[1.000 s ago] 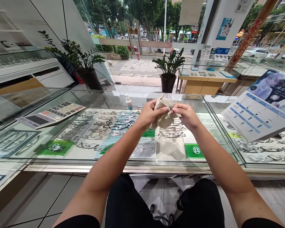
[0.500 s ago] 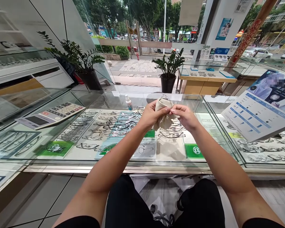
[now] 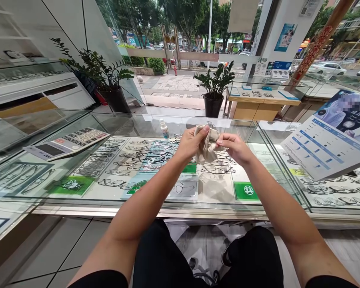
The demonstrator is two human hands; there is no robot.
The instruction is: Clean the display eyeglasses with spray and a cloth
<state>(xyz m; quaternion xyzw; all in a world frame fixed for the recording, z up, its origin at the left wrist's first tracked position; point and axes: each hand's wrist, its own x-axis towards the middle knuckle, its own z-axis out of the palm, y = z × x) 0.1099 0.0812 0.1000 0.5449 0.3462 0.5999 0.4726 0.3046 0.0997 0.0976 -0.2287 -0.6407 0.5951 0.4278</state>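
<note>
Above the glass counter, my left hand [image 3: 192, 143] is closed on a crumpled beige cloth [image 3: 206, 151], its thumb pressing on the upper fold. Thin wire rims of a pair of eyeglasses [image 3: 213, 129] stick out above and behind the cloth; most of the frame is hidden. My right hand [image 3: 233, 147] pinches at the right side of the cloth, where the glasses' edge seems to sit between thumb and fingers. A small white spray bottle [image 3: 164, 129] stands on the counter to the left of my hands.
The glass display counter [image 3: 216, 206] holds rows of eyeglasses [image 3: 150, 156] and green cards [image 3: 247, 190]. A large calculator [image 3: 67, 144] lies on the left, and a printed display board [image 3: 330, 140] stands on the right. Potted plants [image 3: 213, 90] stand beyond the counter.
My left thumb has moved up and left over the cloth, away from my right fingertips. The cloth has shifted and bunched differently around the glasses. The view has moved slightly.
</note>
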